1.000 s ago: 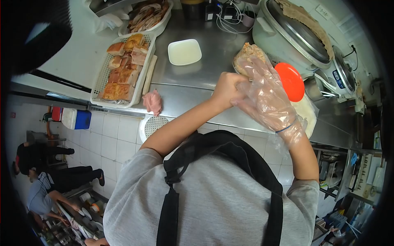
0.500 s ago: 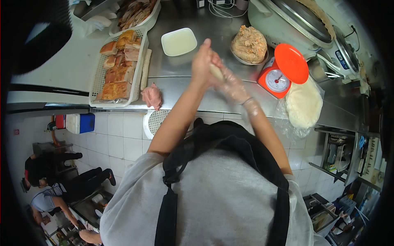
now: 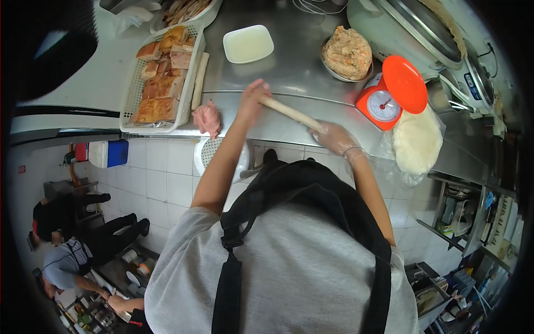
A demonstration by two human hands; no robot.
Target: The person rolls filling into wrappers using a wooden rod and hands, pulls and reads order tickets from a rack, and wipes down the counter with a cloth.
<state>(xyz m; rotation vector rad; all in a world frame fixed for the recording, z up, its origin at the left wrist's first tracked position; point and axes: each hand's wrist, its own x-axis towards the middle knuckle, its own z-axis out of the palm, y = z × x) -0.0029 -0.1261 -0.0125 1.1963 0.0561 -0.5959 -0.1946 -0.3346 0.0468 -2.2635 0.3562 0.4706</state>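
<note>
A pale, straight, slender rolling pin [image 3: 292,114] slants across the front of the steel counter, held between my two hands. My left hand [image 3: 253,100], bare and slightly blurred, is closed around its upper left end. Around the lower right end, my right hand [image 3: 336,138] is closed, in a clear plastic glove with a band at the wrist. Left of my left forearm, a pink crumpled cloth-like lump [image 3: 207,118] lies near the counter edge. A mound of orange-flecked filling [image 3: 347,53] sits in a bowl beyond my right hand.
A white basket [image 3: 186,106] of browned meat slabs stands left, with a pale stick [image 3: 199,82] alongside. A white dish [image 3: 248,44] is at the back. Right are a red scale [image 3: 384,106], dough [image 3: 417,143] on plastic and a large lidded pot [image 3: 384,28]. Two people work lower left.
My hands have moved apart along the rolling pin, left hand leftward and right hand down toward the counter edge. More of the pin shows between them. The view has shifted slightly.
</note>
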